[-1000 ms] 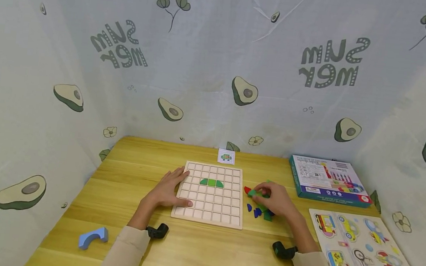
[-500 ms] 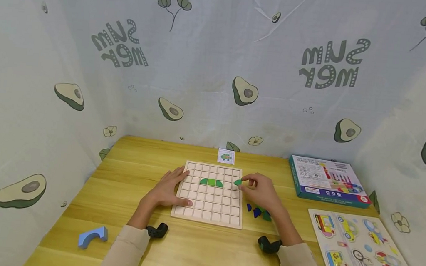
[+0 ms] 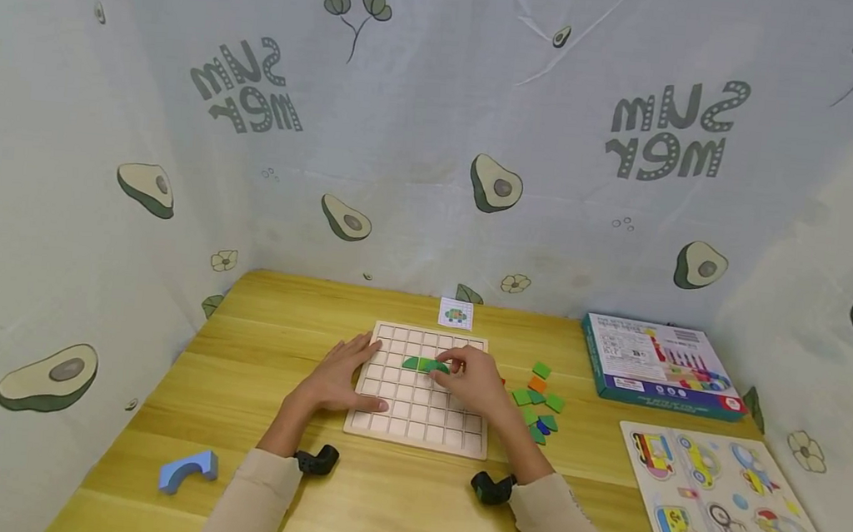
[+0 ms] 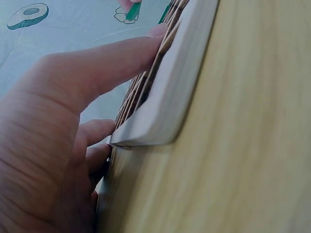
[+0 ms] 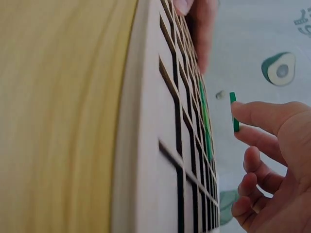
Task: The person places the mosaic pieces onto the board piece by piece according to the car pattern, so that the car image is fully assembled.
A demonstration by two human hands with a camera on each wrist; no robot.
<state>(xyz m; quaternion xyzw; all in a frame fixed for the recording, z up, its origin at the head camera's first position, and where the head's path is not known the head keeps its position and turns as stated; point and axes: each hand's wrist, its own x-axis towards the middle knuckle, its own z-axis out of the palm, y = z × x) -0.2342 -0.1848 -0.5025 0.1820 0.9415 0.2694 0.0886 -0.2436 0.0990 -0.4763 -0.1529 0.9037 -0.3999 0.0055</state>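
A pale wooden grid board [image 3: 399,427] lies flat on the table in front of me. My left hand [image 3: 337,381] rests at its left edge, thumb on the grid and fingers spread along the rim. A green tile with a curved side [image 3: 409,364] sits in the grid's upper half, in a short green row. Over that row, my right hand [image 3: 479,384] pinches another green tile [image 5: 234,112] between thumb and index finger. In the right wrist view this tile stands apart from the board's surface, with the other fingers loosely curled.
Right of the board lie several loose tiles [image 3: 537,400], green, orange and blue. A small card with a coloured picture [image 3: 456,313] lies behind the board. A box [image 3: 662,368] and a vehicle puzzle board [image 3: 735,499] are at the right, a blue arch block [image 3: 188,471] at front left.
My right hand has taken a green tile from the loose pieces and carried it left over the board to the green row. My left hand has stayed at the board's edge.
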